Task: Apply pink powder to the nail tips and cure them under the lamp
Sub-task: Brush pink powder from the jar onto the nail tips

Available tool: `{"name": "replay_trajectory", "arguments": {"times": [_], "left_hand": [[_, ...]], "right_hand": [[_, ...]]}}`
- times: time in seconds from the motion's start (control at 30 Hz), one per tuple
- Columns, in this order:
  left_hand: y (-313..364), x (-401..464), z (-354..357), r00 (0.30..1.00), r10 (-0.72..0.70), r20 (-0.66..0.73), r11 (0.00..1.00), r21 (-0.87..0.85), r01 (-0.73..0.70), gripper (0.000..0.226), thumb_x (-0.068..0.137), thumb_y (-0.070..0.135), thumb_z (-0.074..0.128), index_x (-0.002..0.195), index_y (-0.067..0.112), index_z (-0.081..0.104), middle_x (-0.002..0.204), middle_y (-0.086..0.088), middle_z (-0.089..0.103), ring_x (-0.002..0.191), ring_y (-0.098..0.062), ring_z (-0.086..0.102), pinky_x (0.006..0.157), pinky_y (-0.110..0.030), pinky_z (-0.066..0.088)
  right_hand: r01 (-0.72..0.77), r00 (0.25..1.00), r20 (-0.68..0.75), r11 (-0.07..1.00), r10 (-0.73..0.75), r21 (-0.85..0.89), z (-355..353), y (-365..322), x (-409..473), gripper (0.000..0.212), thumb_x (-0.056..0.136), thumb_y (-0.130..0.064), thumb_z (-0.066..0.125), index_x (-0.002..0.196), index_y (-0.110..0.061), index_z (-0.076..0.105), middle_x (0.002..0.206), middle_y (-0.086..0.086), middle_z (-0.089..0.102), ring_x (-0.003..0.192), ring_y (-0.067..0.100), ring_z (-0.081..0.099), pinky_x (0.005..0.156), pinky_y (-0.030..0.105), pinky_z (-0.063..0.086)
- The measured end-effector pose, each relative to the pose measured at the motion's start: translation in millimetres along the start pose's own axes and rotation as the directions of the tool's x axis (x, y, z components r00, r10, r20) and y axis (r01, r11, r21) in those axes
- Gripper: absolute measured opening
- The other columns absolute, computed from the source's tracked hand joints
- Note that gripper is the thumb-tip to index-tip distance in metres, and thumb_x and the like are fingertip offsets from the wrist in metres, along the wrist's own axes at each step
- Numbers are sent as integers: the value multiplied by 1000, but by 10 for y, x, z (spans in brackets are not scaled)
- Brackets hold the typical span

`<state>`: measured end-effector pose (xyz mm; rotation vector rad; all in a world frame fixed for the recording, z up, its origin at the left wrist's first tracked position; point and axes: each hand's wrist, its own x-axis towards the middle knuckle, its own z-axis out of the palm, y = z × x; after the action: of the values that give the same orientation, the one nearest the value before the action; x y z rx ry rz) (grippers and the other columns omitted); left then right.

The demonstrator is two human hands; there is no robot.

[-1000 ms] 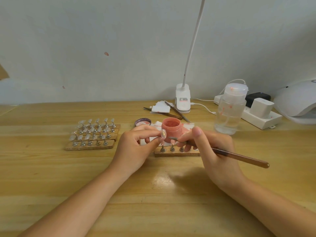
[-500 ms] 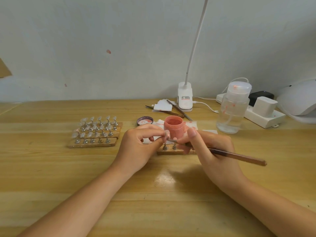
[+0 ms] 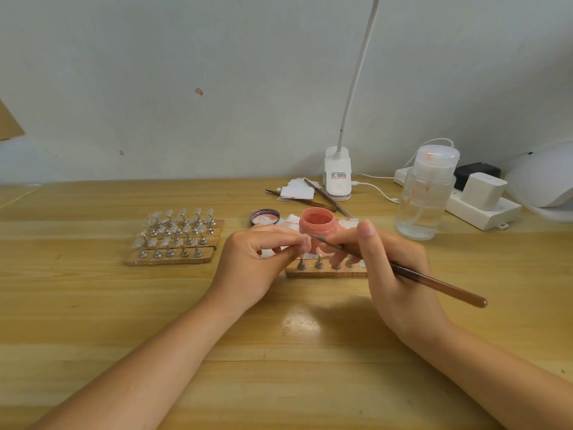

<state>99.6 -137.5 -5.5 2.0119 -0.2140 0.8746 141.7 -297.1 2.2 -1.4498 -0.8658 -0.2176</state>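
An open jar of pink powder [image 3: 317, 225] stands mid-table, its lid [image 3: 264, 216] lying just to its left. My left hand [image 3: 257, 265] pinches a clear nail tip [image 3: 305, 243] in front of the jar. My right hand [image 3: 393, 268] grips a brown brush [image 3: 434, 282], whose fine point touches the held nail tip. Under both hands lies a small wooden strip [image 3: 325, 271] with metal stands. The white curing lamp [image 3: 545, 181] sits at the far right edge.
A wooden rack [image 3: 173, 243] with several clear nail tips on stands lies to the left. A clear pump bottle [image 3: 426, 197], a power strip [image 3: 483, 206], a clip desk lamp [image 3: 338, 175] and spare tools on white cards [image 3: 297, 192] stand behind.
My left hand lowered the nail tip slightly toward the jar's front. The brush point moved left onto the tip; the view shifted a little.
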Motion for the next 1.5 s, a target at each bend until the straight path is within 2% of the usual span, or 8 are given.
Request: {"name": "replay_trajectory", "arguments": {"times": [0.3,0.67,0.8,0.93,1.1,1.23,1.37,1.5], "left_hand": [[0,5,21,1000,-4,-24,1000,-3,4,19,69,10,68,88,10,69,78,17,65,73,13,58,59,-2,35],[-1,9,28,998,-48,-34,999,-23,47,23,68,20,66,88,10,69,76,16,66,73,11,59,59,-3,36],[-24,1,25,999,-50,-18,999,4,50,17,71,6,70,88,7,71,80,11,67,74,11,59,59,-2,36],[-22,-3,26,999,-36,-12,999,-1,36,19,71,0,69,88,7,69,81,9,66,73,15,58,60,0,35],[-28,-3,18,999,-41,6,999,21,41,15,73,-2,69,86,3,72,83,6,68,75,12,59,60,-1,35],[-12,-3,15,999,-51,4,999,-2,51,17,73,3,69,89,8,70,81,13,67,73,11,59,60,-1,35],[-8,-7,13,999,-52,6,999,12,52,16,73,5,69,88,9,71,80,13,67,72,12,59,60,0,35],[8,-10,13,998,-68,-1,998,-13,68,18,72,13,68,90,11,70,79,16,66,68,16,57,59,1,35]], "right_hand": [[-25,1000,-7,1000,25,16,10,5,-9,38,93,-28,40,77,-10,71,67,0,69,61,12,64,59,18,48],[-63,998,-5,997,63,49,-2,-3,-27,44,93,-33,42,69,-10,71,63,8,68,54,17,61,55,22,49],[16,1000,-17,1000,-16,13,13,-15,-9,33,95,-26,43,76,-18,69,68,-4,69,61,9,63,60,15,48],[-63,998,-11,997,64,39,5,-19,-19,42,92,-38,46,69,-12,70,63,7,68,54,16,61,56,21,48],[7,1000,-1,1000,-7,-8,18,-25,-4,33,96,-26,42,76,-24,68,72,-12,70,63,10,63,60,16,48],[-54,998,-19,997,54,47,4,-8,-29,42,93,-30,40,70,-12,70,63,7,68,55,17,61,56,23,49],[2,1000,-13,1000,-2,9,9,-7,-18,37,95,-23,40,75,-16,69,71,-6,71,62,11,62,60,19,50],[-76,997,-6,996,76,41,2,-4,-33,43,92,-36,43,67,-13,69,62,5,68,53,14,61,56,20,48]]}}
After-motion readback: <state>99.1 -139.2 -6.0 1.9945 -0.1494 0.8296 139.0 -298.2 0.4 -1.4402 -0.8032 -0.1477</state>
